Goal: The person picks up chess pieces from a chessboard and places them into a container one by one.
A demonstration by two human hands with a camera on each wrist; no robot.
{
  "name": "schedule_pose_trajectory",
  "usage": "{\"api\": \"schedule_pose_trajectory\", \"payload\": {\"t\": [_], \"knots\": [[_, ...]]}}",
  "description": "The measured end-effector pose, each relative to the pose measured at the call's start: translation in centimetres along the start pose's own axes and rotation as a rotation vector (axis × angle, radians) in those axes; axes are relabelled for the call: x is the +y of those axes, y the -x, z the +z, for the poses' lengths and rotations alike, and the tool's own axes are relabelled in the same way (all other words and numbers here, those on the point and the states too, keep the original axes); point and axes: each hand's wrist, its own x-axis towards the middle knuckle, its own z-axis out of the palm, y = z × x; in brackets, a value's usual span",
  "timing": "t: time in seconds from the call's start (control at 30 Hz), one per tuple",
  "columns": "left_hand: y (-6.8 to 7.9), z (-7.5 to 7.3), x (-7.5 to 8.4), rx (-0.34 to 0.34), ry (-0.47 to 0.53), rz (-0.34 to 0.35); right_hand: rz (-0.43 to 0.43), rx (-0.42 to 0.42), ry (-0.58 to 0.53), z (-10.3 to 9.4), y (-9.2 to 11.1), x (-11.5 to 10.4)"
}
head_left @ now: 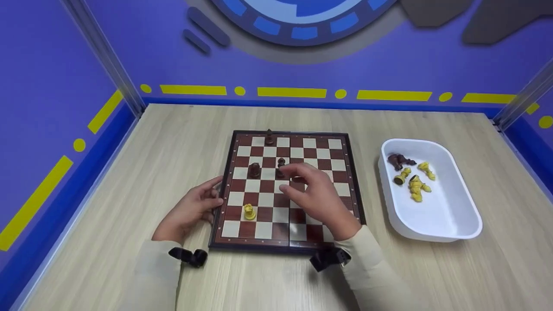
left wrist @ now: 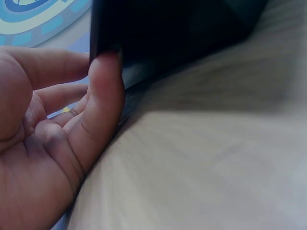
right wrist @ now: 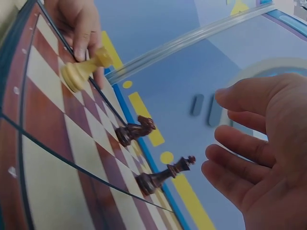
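A brown-and-cream chessboard (head_left: 263, 201) with a black rim lies on the table. My left hand (head_left: 190, 211) touches its left edge with thumb and fingertips; in the left wrist view the thumb (left wrist: 103, 91) meets the board's dark side (left wrist: 168, 33). My right hand (head_left: 317, 194) hovers over the board, thumb and fingers apart and holding nothing. Close to its fingertips stands a tall dark king (right wrist: 165, 176). A dark knight (head_left: 255, 169) stands left of the king. A yellow chess piece with a flared top (head_left: 249, 211) stands near the front left, and a dark piece (head_left: 269, 137) at the back.
To the right of the board, a white tub (head_left: 436, 222) holds dark pieces (head_left: 399, 161) and several yellow pieces (head_left: 417, 185) lying on their sides. Blue-purple panels (head_left: 268, 69) wall the table (head_left: 181, 142) at the back and sides.
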Motion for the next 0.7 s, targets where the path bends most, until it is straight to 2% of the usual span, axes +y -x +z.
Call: {"api": "schedule_pose_trajectory", "payload": {"t": [0.13, 0.3, 0.47, 0.7], "knots": [[0.2, 0.2, 0.3, 0.007, -0.011, -0.004, 0.005, -0.034, 0.021, 0.7, 0.2, -0.2], [-0.1, -0.1, -0.4, 0.010, 0.015, -0.005, -0.026, -0.068, 0.032, 1.5, 0.3, -0.2], [-0.6, -0.4, -1.3, 0.027, 0.025, -0.012, -0.019, -0.088, 0.035, 2.1, 0.3, -0.1], [-0.7, -0.5, -1.5, 0.022, 0.026, -0.009, -0.007, -0.141, 0.024, 3.1, 0.4, -0.2]]}}
